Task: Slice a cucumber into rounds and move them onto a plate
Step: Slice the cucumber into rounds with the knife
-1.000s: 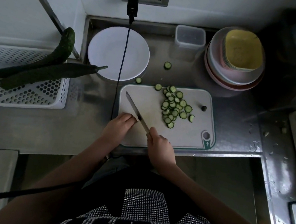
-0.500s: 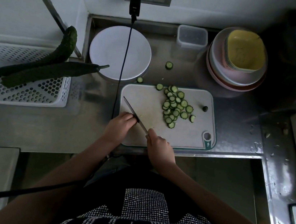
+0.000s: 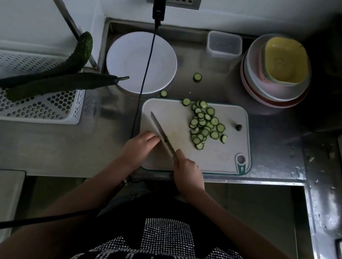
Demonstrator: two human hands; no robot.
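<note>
A white cutting board (image 3: 223,158) lies on the steel counter with a pile of several cucumber rounds (image 3: 205,125) on its upper middle. A dark cucumber end (image 3: 238,127) sits to their right. My right hand (image 3: 188,173) grips the handle of a knife (image 3: 159,127) whose blade points up-left over the board's left half. My left hand (image 3: 139,147) rests on the board's left part, fingertips against the blade's side, with nothing seen in it. The empty white plate (image 3: 127,58) stands behind the board at the left. Two stray rounds (image 3: 197,77) (image 3: 163,93) lie on the counter.
Two whole cucumbers (image 3: 63,82) lie across a white perforated basket (image 3: 27,108) at the left. A black cable (image 3: 147,61) hangs from the wall socket across the plate. A clear container (image 3: 224,43) and stacked bowls (image 3: 273,86) stand at the back right.
Both hands and the knife stay almost where they were; the blade has shifted only slightly beside my left fingertips. The rounds have not moved.
</note>
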